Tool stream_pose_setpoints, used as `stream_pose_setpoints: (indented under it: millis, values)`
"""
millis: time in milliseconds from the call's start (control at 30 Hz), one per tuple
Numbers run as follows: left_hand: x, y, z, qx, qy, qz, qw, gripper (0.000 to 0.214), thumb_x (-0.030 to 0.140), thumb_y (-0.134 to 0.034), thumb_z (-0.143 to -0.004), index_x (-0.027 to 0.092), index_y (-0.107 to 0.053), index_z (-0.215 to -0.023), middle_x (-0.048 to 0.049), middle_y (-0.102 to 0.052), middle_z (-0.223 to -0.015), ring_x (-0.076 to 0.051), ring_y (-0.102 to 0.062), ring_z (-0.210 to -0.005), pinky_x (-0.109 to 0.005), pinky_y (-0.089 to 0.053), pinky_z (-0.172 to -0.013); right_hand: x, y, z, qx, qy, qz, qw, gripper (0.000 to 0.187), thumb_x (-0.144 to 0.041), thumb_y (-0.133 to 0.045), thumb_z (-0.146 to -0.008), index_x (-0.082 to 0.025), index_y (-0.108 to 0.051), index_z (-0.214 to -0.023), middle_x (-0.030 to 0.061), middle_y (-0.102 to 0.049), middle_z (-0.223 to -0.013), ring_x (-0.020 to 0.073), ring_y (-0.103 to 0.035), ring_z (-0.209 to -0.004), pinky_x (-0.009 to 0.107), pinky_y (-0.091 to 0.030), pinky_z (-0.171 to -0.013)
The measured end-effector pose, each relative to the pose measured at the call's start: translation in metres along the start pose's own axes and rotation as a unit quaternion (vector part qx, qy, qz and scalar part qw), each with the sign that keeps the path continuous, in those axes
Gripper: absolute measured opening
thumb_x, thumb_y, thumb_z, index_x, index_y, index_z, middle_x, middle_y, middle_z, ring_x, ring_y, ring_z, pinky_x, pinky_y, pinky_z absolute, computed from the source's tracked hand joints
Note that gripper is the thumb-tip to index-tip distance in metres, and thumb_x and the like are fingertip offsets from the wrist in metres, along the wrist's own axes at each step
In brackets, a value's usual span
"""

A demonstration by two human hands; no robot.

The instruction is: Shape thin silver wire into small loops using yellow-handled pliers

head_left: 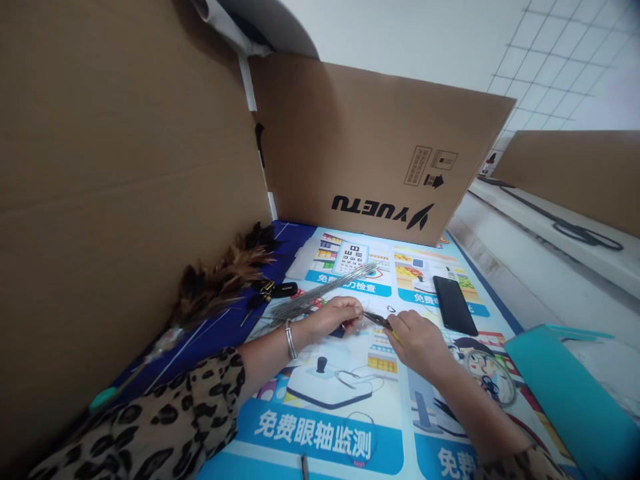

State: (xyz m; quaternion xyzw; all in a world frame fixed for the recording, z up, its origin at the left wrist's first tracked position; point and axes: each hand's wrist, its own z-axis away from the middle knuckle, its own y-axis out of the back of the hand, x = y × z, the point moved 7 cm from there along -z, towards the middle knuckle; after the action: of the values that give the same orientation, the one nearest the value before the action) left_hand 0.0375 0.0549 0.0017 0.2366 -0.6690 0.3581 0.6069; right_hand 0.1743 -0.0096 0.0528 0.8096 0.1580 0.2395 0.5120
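My right hand [419,341] is closed around a pair of pliers [376,319] with dark jaws and yellow handles. The jaws point left and meet the fingertips of my left hand [340,315]. Those fingers are pinched together, and whatever is between them is too small to make out. A bundle of thin silvery wires [325,291] lies just beyond my left hand. Near the pliers' tip sits a small dark loop [391,309]. A thin ring of cord [361,440] with a pink bit lies toward the front.
A black phone [455,305] lies at the right, beside a teal box [570,393]. Keys with a black fob [283,289] and a brown feather duster [215,287] lie at the left. Cardboard panels [380,147] stand at the back and left. A wire coil [510,387] is near my right forearm.
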Motion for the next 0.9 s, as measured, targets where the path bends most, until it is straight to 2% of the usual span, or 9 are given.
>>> stream_pose_setpoints:
  millis: [333, 600, 900]
  values:
    - [0.0, 0.0, -0.001, 0.009, -0.005, 0.021, 1.0, 0.028, 0.04, -0.056, -0.077, 0.013, -0.052, -0.073, -0.0009, -0.053, -0.067, -0.008, -0.047, -0.052, -0.021, -0.035, -0.05, 0.004, -0.006, 0.001, 0.005, -0.049, -0.068, 0.996, 0.024, -0.033, -0.043, -0.089, -0.018, -0.059, -0.098, 0.0072, -0.061, -0.084, 0.0174, -0.056, -0.084, 0.025, -0.04, -0.069]
    - [0.008, 0.001, 0.002, 0.014, -0.026, -0.035, 0.999, 0.027, 0.04, -0.056, -0.078, 0.013, -0.055, -0.076, -0.0012, -0.054, -0.07, -0.007, -0.047, -0.055, -0.021, -0.036, -0.054, 0.011, -0.015, 0.001, -0.073, -0.149, -0.172, 0.971, 0.022, -0.037, -0.043, -0.087, -0.024, -0.056, -0.098, 0.0022, -0.063, -0.092, 0.0162, -0.059, -0.083, 0.025, -0.042, -0.068]
    - [0.004, 0.001, -0.001, 0.015, -0.015, -0.044, 0.999, 0.032, 0.045, -0.058, -0.076, 0.013, -0.056, -0.078, -0.0011, -0.055, -0.07, -0.007, -0.047, -0.054, -0.021, -0.036, -0.053, 0.01, -0.015, 0.001, -0.105, -0.19, -0.176, 0.96, 0.02, -0.037, -0.043, -0.087, -0.023, -0.057, -0.091, 0.0019, -0.063, -0.085, 0.0163, -0.06, -0.078, 0.024, -0.038, -0.063]
